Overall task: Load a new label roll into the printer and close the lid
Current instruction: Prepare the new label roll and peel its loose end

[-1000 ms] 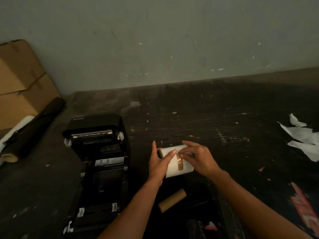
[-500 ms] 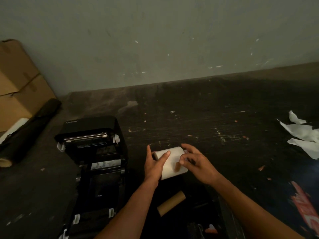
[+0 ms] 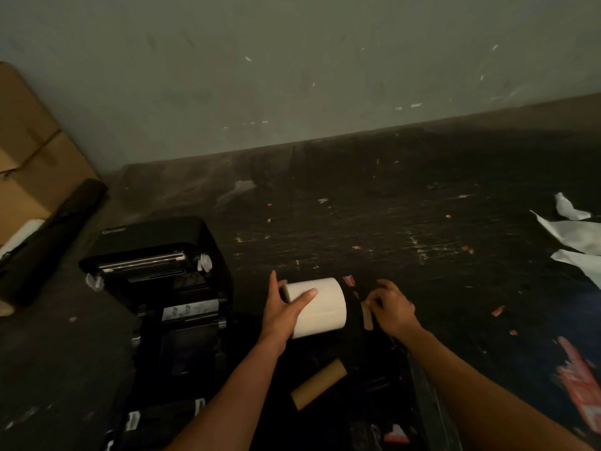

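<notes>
Head view is showing the right hand (image 3: 392, 307) fingers (image 3: 374, 301) pinching the brown tape strip (image 3: 367, 315), which a second ago was sealing the label roll (image 3: 320, 305) and is now coming away, while the left hand (image 3: 283, 310) is gripping the roll above the bench (image 3: 422, 222), near the open printer (image 3: 169, 281), so loading can follow.

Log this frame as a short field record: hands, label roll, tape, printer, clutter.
left hand: grips the white paper label roll by its left end, above the floor
right hand: apart from the roll, pinching a brown tape strip
tape: off the roll
black plastic label printer: lid open, left of the hands
brown cardboard core tube: lying below the roll
torn white paper scraps: far right
</notes>
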`<state>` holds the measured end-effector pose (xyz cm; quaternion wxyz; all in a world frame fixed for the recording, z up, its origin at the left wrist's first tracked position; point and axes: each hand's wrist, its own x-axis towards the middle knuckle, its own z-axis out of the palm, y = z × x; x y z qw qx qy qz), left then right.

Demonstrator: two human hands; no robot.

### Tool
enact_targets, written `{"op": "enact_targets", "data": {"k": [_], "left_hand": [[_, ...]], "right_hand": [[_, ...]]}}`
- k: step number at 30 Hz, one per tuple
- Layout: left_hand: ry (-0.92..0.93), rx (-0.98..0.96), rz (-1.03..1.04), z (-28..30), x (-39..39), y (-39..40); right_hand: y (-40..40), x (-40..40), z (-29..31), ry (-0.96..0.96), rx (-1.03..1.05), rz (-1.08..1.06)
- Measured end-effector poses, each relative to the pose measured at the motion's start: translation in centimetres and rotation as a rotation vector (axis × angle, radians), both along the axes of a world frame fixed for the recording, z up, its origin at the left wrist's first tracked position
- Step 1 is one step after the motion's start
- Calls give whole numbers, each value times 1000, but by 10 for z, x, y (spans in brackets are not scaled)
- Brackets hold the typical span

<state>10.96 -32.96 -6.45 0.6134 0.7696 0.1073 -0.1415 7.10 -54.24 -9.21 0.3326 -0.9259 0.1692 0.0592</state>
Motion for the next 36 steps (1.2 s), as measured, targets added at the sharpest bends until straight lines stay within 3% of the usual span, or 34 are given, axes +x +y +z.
{"op": "enact_targets", "data": {"k": [17, 23, 29, 36], "left_hand": [[-3, 16, -17, -9, 0, 6], [-3, -6, 8, -9, 0, 3], [-49, 42, -33, -8, -7, 4], [-68, 42, -41, -6, -19, 5]], "right_hand": [[-4, -4, -18, 84, -242, 28], [-8, -29, 1, -108, 0, -103], [-8, -86, -2, 177, 117, -64], [8, -111, -4, 218, 207, -112]]}}
